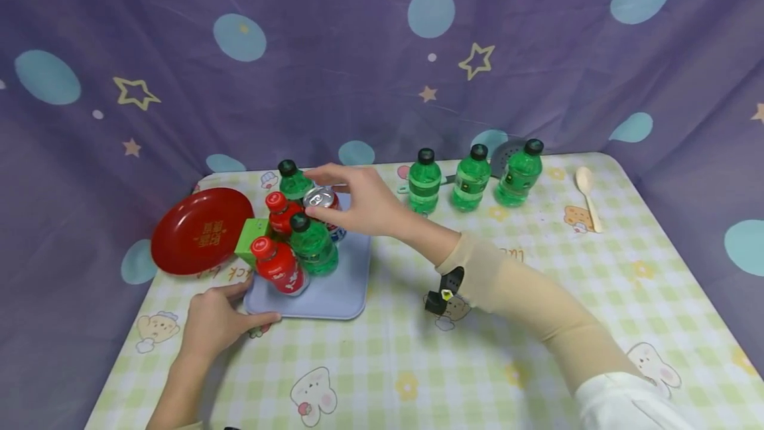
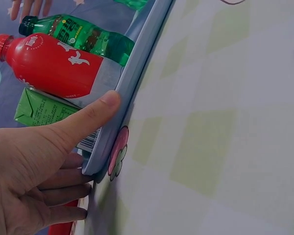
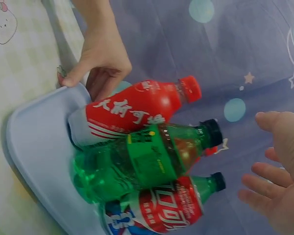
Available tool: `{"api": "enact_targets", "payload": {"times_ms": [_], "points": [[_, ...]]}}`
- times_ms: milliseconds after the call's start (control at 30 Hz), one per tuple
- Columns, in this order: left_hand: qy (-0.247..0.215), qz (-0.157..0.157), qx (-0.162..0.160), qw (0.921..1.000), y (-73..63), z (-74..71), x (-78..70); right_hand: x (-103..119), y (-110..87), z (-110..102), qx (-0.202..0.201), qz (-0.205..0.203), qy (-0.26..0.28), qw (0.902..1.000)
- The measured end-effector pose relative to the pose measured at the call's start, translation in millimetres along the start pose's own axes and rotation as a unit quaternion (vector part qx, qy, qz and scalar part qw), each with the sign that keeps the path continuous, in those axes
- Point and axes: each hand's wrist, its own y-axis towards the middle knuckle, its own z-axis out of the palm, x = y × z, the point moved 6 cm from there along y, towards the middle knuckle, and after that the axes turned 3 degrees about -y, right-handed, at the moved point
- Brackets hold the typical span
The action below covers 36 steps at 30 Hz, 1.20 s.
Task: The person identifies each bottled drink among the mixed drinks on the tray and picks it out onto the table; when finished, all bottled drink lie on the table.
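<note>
A blue tray carries two red bottles, two green bottles with dark caps, a soda can and a green drink carton. My left hand holds the tray's near left corner, its thumb against the rim and its fingers round the side. Over the can, my right hand hovers with thumb and fingers spread. In the right wrist view that hand is apart from the bottles, and the can stands upright beside the green bottle.
A red plate lies left of the tray. At the back right stand three green bottles, with a dark slotted skimmer behind them. A light spoon lies farther right. A purple curtain hangs along the table's back edge.
</note>
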Motion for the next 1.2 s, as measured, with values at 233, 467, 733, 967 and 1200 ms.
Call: {"api": "enact_targets", "payload": {"times_ms": [233, 467, 733, 967, 1200], "points": [[0.000, 0.006, 0.000, 1.0000, 1.5, -0.6, 0.8, -3.8, -1.1, 15.1, 0.007, -0.004, -0.025, 0.9996], [-0.001, 0.026, -0.013, 0.9996, 1.7, -1.4, -0.7, -8.5, -1.5, 26.9, 0.007, -0.007, -0.047, 0.9988], [0.007, 0.018, -0.005, 0.9998, 1.9, 0.2, 0.8, -11.6, -3.8, 42.8, 0.026, -0.002, -0.029, 0.9992], [0.008, 0.026, -0.008, 0.9996, 2.3, -0.3, 1.1, -10.5, -6.6, 57.9, 0.039, 0.001, -0.042, 0.9983], [0.004, 0.036, -0.017, 0.9992, 3.7, -2.0, -0.9, -13.2, -6.6, 63.2, 0.014, 0.030, -0.059, 0.9977]]}}
